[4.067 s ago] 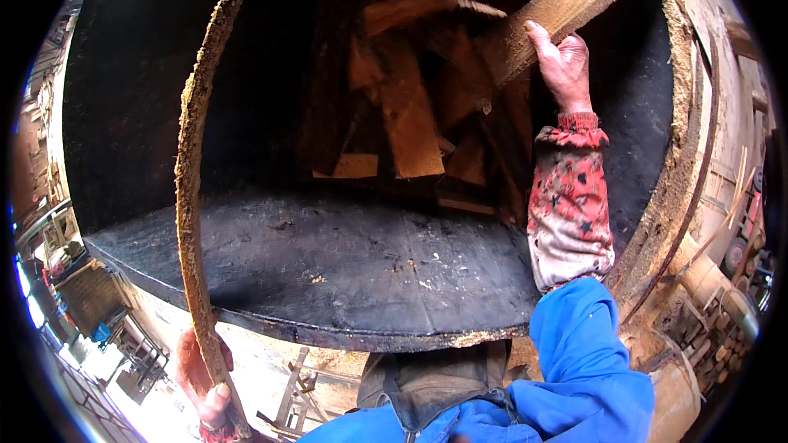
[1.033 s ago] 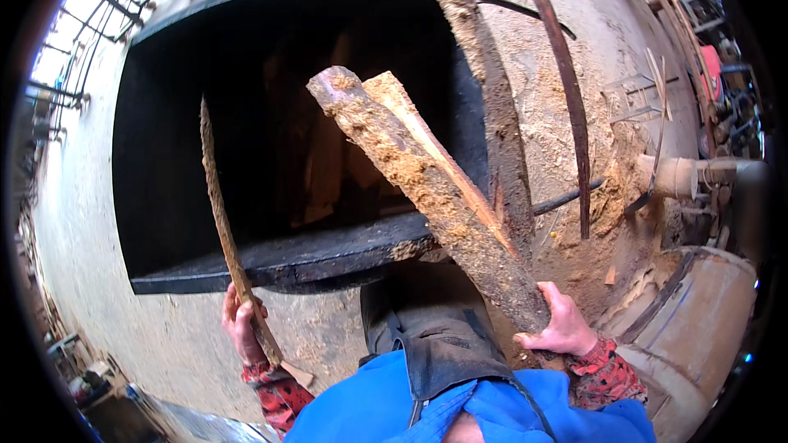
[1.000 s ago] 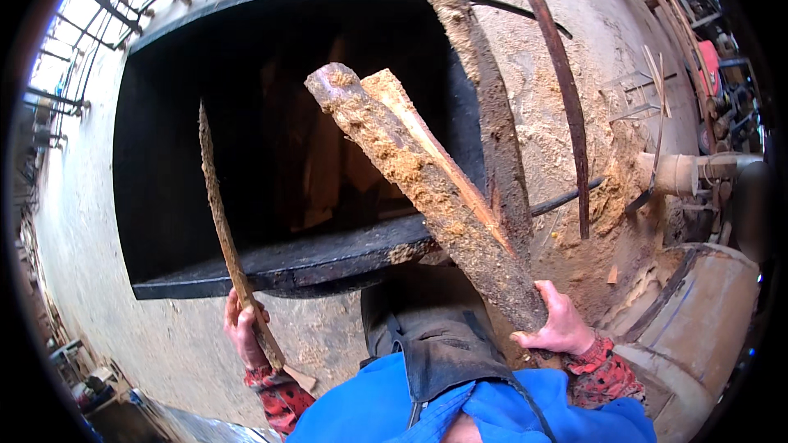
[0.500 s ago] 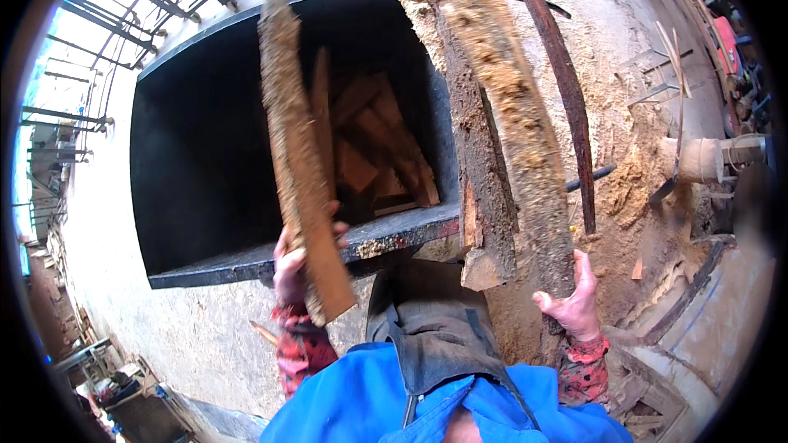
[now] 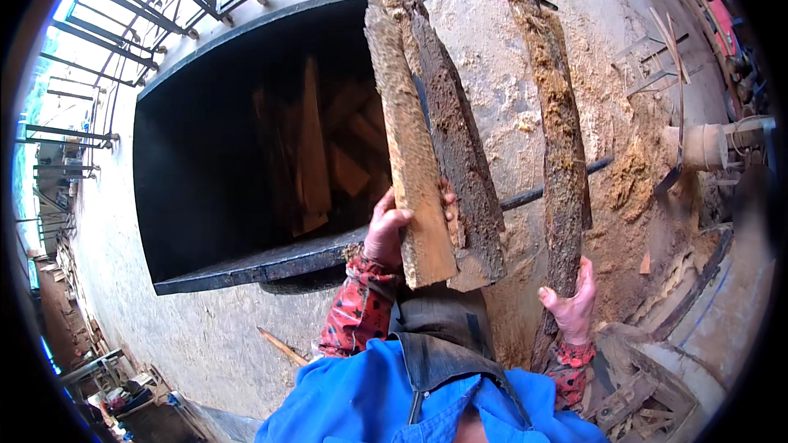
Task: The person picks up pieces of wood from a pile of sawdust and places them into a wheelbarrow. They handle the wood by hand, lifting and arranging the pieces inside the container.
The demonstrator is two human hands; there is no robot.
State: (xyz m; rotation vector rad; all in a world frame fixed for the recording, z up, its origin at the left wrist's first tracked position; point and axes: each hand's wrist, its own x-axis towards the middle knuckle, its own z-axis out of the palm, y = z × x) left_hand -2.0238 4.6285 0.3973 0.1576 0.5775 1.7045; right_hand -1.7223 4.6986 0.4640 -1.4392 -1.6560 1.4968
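My left hand (image 5: 386, 234) is closed around the near end of a bark-edged wood slab (image 5: 414, 172), its fingertips showing on the slab's right side. This slab lies against a darker bark slab (image 5: 460, 139) at the right edge of a black cart (image 5: 246, 269). Farther right, my right hand (image 5: 573, 303) grips the near end of a long, crumbly bark slab (image 5: 558, 139), thumb on its left and fingers on its right. Beneath that slab, another dark piece shows only along one edge. Several wood offcuts (image 5: 312, 156) lie inside the cart's dark interior.
Sawdust (image 5: 632, 172) covers the floor on the right. A black bar (image 5: 533, 195) runs out from beneath the slabs. Metal racks (image 5: 139, 16) stand at the far left. A stick (image 5: 281, 346) lies near my left sleeve, and a pipe (image 5: 706, 148) stands at the right.
My left hand has carried its slab rightward from over the cart to the darker slab. My right hand's slab has shifted right, onto the dark piece.
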